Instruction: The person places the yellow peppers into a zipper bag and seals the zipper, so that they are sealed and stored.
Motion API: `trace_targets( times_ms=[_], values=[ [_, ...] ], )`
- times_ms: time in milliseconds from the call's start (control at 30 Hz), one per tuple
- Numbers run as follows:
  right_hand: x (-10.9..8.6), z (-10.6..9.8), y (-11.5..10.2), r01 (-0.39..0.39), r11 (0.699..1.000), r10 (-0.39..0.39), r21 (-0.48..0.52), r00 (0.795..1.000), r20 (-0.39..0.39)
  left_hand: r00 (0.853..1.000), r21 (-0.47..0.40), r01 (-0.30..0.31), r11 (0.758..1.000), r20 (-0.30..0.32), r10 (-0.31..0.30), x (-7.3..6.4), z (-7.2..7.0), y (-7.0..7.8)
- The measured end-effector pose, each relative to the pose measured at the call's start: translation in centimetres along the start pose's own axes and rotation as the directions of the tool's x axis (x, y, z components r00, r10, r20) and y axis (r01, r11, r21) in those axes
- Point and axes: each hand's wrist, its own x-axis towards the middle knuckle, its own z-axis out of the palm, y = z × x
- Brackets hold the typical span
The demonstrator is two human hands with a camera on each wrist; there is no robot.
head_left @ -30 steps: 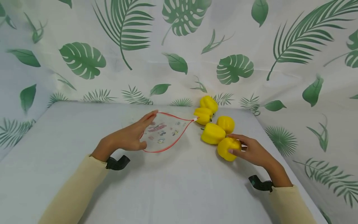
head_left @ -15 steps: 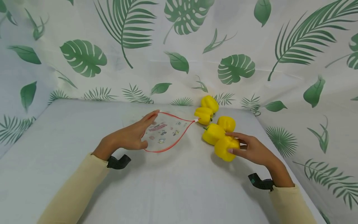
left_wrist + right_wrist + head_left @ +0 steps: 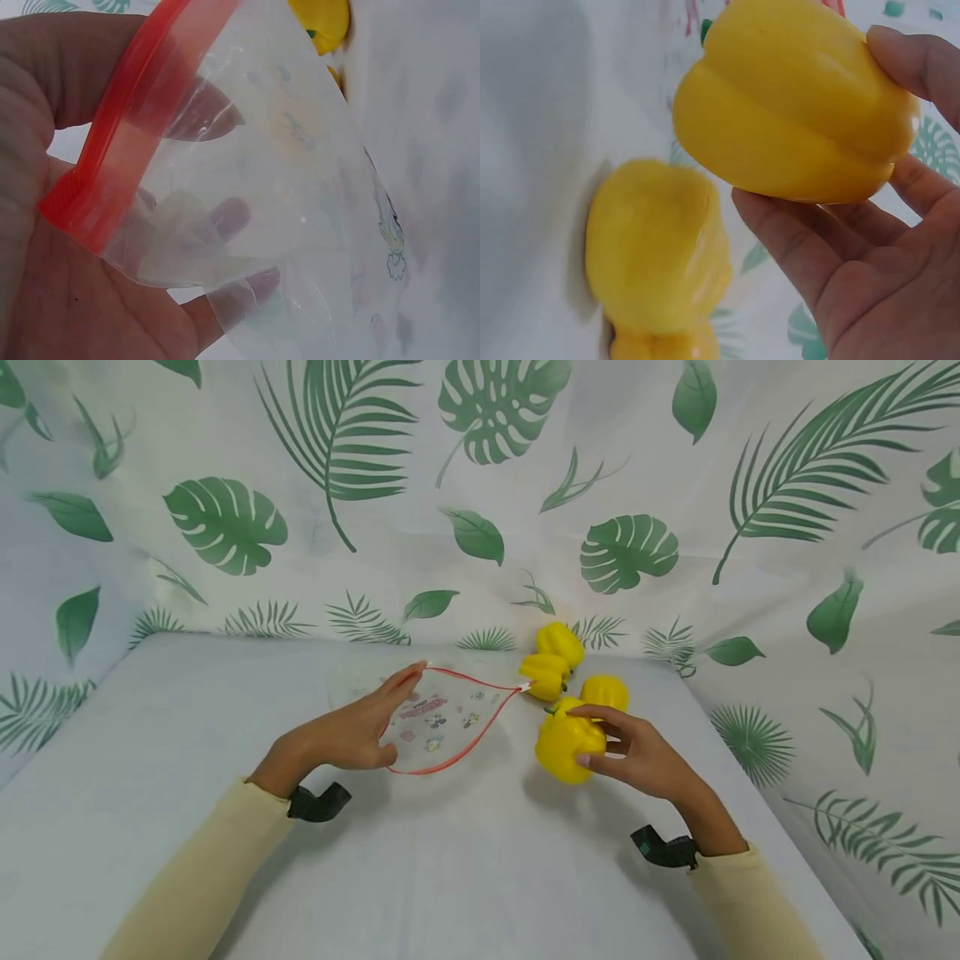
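My left hand [image 3: 348,731] holds a clear zip bag [image 3: 457,714] with a red zip edge and small printed pictures. Thumb and fingers are spread apart at the bag's gaping mouth; in the left wrist view, they show through the film of the bag [image 3: 300,195]. My right hand [image 3: 637,752] grips a yellow bell pepper [image 3: 566,747] between thumb and fingers. In the right wrist view this bell pepper [image 3: 795,105] is clear of the surface, its green stem end turned away from the palm. Another yellow pepper [image 3: 558,703] is mostly hidden behind it.
Behind the held one, more yellow peppers lie on the white table: one [image 3: 604,692] by my right fingers, one [image 3: 545,675] at the bag's white slider [image 3: 523,687], one [image 3: 559,643] near the back. A leaf-printed sheet [image 3: 480,468] rises behind the table.
My right hand has lifted the nearest yellow bell pepper and carried it left, towards the bag, in front of another pepper. The left hand and the bag stay almost still.
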Motion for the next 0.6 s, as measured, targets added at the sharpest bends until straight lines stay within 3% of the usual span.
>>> trace_targets(
  times_ms=[333,600],
  values=[
    [1.1,2.1,-2.1,0.11,0.986,-0.108,0.127,0.994,-0.02,1.0,-0.005,-0.004,1.0,-0.002,0.004,0.0,0.4,-0.1],
    [1.3,3.7,-5.0,0.207,0.954,-0.201,0.215,0.978,-0.048,1.0,-0.019,-0.005,1.0,0.002,0.005,0.1,0.7,-0.2]
  ],
)
